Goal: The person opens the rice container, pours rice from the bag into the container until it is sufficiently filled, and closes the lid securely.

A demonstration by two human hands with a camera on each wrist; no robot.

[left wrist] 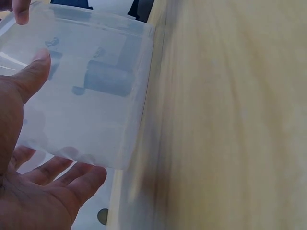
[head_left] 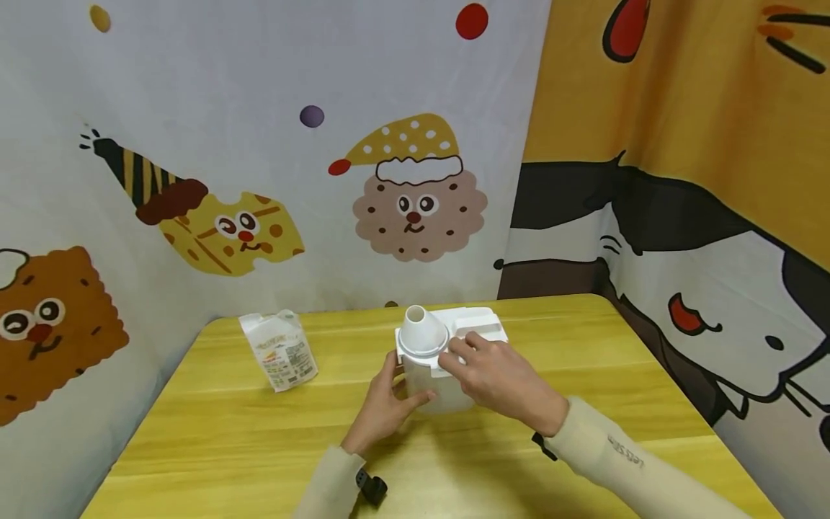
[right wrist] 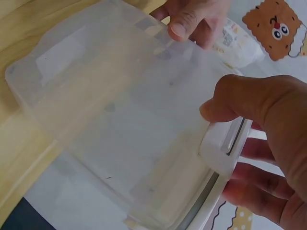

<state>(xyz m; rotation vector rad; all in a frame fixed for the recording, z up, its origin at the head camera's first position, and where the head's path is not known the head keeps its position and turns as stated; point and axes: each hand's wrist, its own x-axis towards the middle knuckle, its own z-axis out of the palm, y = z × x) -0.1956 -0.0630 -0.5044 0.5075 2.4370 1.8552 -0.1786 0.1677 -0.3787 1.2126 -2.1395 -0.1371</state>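
Note:
A translucent plastic storage container (head_left: 447, 398) with a white lid (head_left: 478, 316) stands upright on the table. On the lid's left part rises a white cone-shaped spout (head_left: 424, 331). My left hand (head_left: 381, 409) holds the container's left side, thumb across the front wall and the other fingers around the far side. At the lid's front edge is my right hand (head_left: 498, 375); in the right wrist view its thumb presses by a white side latch (right wrist: 219, 143) while the fingers lie over the lid's top. Through the translucent wall (left wrist: 91, 127) no contents stand out clearly.
A white printed packet (head_left: 282, 353) stands at the table's back left. The yellow wood-grain table (head_left: 259, 447) meets a cartoon-printed cloth (head_left: 272, 58) at its back and right. Dark straps with small devices (head_left: 372, 487) sit on both wrists.

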